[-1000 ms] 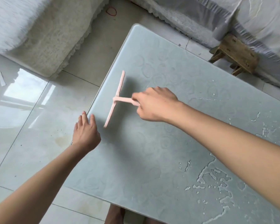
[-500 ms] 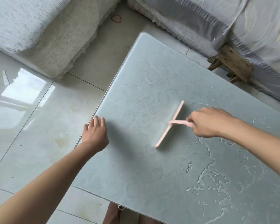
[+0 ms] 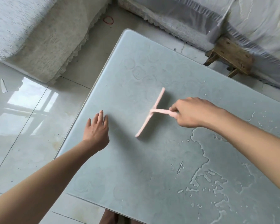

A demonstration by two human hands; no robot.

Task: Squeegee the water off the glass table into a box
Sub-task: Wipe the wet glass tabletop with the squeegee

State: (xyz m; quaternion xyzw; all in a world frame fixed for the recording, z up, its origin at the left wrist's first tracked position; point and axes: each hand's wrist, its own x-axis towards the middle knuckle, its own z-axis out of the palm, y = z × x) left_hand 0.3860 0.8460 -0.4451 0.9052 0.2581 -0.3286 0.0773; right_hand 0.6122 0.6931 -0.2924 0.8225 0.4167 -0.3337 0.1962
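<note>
My right hand [image 3: 191,112] grips the handle of the pink squeegee [image 3: 152,112], fingers curled round it. The blade slants from 1 o'clock to 7 o'clock over the middle of the glass counter [image 3: 132,167]; I cannot tell whether its edge touches the glass. My left hand [image 3: 96,130] lies flat with straight fingers near the counter's 9 o'clock edge, well apart from the squeegee. Water [image 3: 205,167] pools and beads toward 4 and 5 o'clock, behind the blade, under my right forearm. A wooden stool [image 3: 229,54] stands on the floor at 2 o'clock.
</note>
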